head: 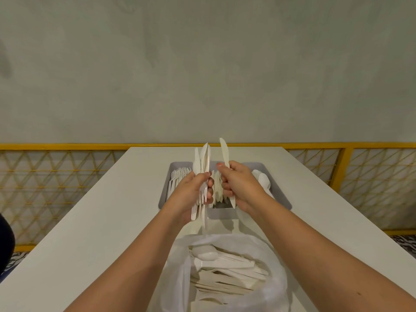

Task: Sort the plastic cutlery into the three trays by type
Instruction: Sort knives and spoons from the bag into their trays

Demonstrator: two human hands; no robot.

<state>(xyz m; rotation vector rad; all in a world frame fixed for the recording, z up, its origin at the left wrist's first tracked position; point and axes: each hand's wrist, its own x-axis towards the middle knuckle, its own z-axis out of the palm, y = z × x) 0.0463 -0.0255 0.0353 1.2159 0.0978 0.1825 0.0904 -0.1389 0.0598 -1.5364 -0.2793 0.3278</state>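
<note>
My left hand [193,190] grips an upright bundle of white plastic cutlery [202,161], mostly knives. My right hand [238,183] holds a single white knife [224,152], blade pointing up, just right of the bundle. Both hands hover over the grey trays [281,200] at the table's far middle. The left tray holds forks [177,174], the middle tray holds knives [217,188], and spoons [261,179] lie in the right tray. Near me, an open clear plastic bag [227,273] holds several mixed white pieces of cutlery.
The white table [101,221] runs away from me toward a grey wall. A yellow lattice railing [45,176] stands on both sides behind it. A dark shape [5,242] sits at the left edge.
</note>
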